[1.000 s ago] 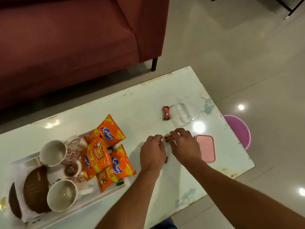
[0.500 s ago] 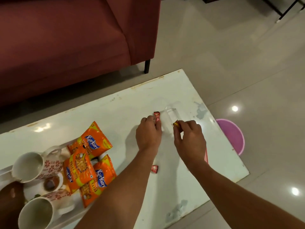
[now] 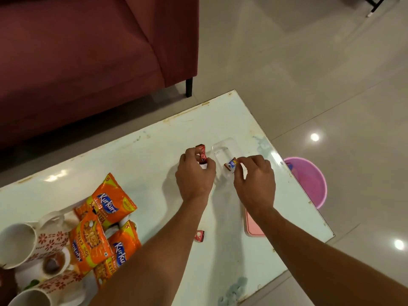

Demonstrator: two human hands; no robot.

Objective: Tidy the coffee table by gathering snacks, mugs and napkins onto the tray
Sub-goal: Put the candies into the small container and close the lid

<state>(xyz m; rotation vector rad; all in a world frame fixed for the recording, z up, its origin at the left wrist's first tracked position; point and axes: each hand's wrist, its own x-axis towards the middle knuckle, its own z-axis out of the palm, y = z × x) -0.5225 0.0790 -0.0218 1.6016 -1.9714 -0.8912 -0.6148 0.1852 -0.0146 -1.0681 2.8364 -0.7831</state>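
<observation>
We are working at the three-o'clock end of the bench (image 3: 154,162) with both hands out. Our left hand (image 3: 195,175) is pinching a red wrapped sweet (image 3: 202,153), its grip clamped on the lower part. Our right hand (image 3: 254,180) is pinching a blue-and-white wrapped sweet (image 3: 230,164) at the near edge of the clear tub (image 3: 225,151); we cannot tell whether sweet and tub are touching. A third sweet (image 3: 199,236) is lying loose at six o'clock from the left hand, with the pink lid (image 3: 254,226) at its three o'clock. The tray (image 3: 87,289), carrying orange snack packets (image 3: 110,202) and mugs (image 3: 19,246), is sitting at eight o'clock, well apart.

We are judging the sweets to be feather-light, with slick, crinkly wrappers round a hard core. Pinching the body is looking safer than a twisted end, which may slip or unwind.
</observation>
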